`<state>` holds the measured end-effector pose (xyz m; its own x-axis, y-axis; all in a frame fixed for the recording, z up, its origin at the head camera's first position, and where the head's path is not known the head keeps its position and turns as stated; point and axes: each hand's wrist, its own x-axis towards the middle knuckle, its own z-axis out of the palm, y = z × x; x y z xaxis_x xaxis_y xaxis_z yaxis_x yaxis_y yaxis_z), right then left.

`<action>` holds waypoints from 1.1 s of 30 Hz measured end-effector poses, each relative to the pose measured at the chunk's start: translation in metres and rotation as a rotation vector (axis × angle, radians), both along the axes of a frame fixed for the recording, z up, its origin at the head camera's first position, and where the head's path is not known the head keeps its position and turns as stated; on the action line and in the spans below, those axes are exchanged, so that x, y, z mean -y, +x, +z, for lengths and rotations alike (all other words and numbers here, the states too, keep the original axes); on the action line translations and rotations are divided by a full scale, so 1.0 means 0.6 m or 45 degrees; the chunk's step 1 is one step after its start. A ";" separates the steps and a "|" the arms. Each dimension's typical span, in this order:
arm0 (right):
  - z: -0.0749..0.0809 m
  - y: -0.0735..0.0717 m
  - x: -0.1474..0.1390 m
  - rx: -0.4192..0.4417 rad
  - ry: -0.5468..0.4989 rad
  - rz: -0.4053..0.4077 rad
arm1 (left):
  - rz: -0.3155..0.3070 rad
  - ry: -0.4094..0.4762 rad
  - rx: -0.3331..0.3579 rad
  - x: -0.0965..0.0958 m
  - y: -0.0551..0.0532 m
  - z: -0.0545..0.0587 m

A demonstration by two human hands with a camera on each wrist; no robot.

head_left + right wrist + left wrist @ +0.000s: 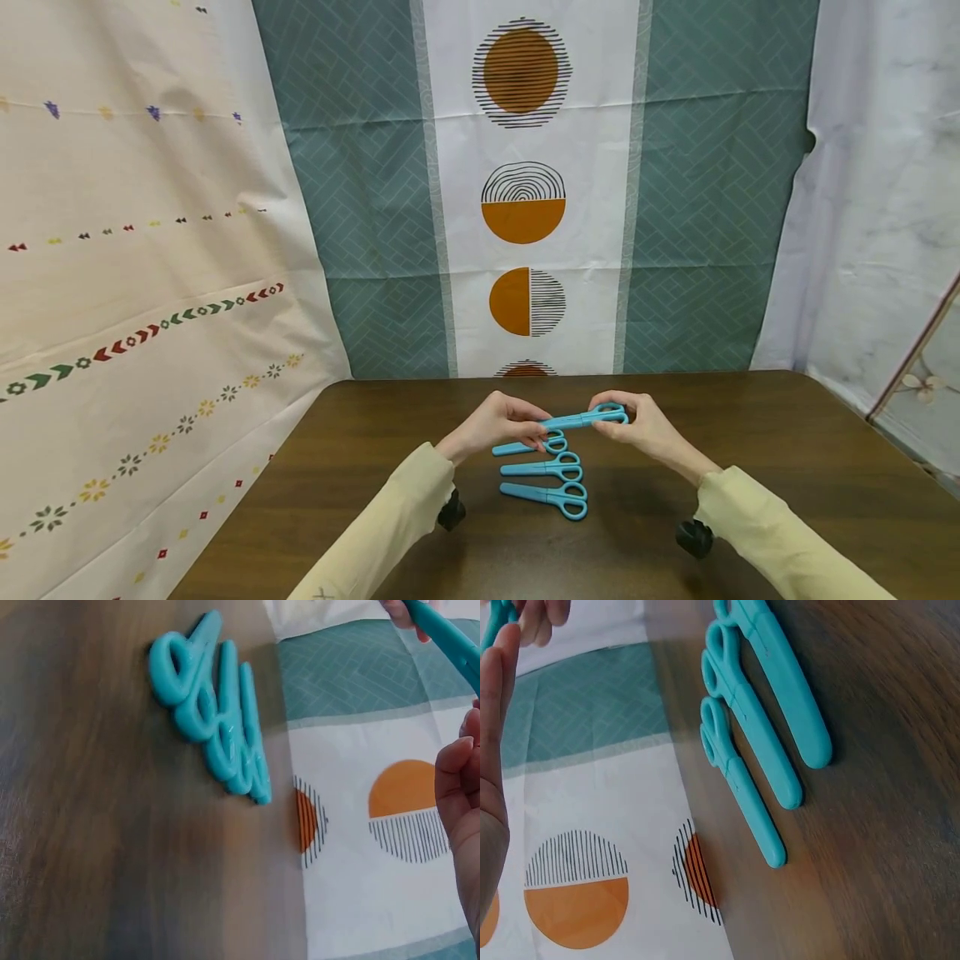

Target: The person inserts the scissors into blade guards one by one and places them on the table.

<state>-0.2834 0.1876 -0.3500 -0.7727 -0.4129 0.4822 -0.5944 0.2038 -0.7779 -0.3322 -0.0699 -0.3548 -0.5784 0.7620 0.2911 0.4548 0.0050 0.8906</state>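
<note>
A pair of light-blue scissors (pixel 573 421) with its blades in a matching cover is held up level above the table. My left hand (pixel 501 423) pinches the covered blade end, and my right hand (pixel 639 427) grips the finger loops. Below, three similar covered scissors lie in a row, loops to the right. The farthest scissors (pixel 514 448) are partly hidden behind my left fingers. The middle scissors (pixel 531 470) and the nearest scissors (pixel 534 492) show in full. In the right wrist view, the held scissors (pixel 450 636) stretch between both hands.
The dark wooden table (pixel 360 467) reaches back to a hanging cloth (pixel 375 208) of green and white panels with orange circles. A patterned cream cloth (pixel 150 333) hangs along the left side. Black wrist cameras sit under both cuffs.
</note>
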 end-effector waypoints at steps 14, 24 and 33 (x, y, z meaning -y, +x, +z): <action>-0.005 -0.009 -0.003 0.031 0.063 0.051 | 0.046 -0.067 0.010 -0.002 0.026 0.027; -0.020 -0.016 -0.003 0.013 0.162 0.037 | 0.133 -0.103 -0.019 -0.001 0.000 -0.013; -0.060 -0.044 -0.019 -0.021 0.226 0.089 | 0.159 -0.160 -0.052 0.002 0.006 -0.013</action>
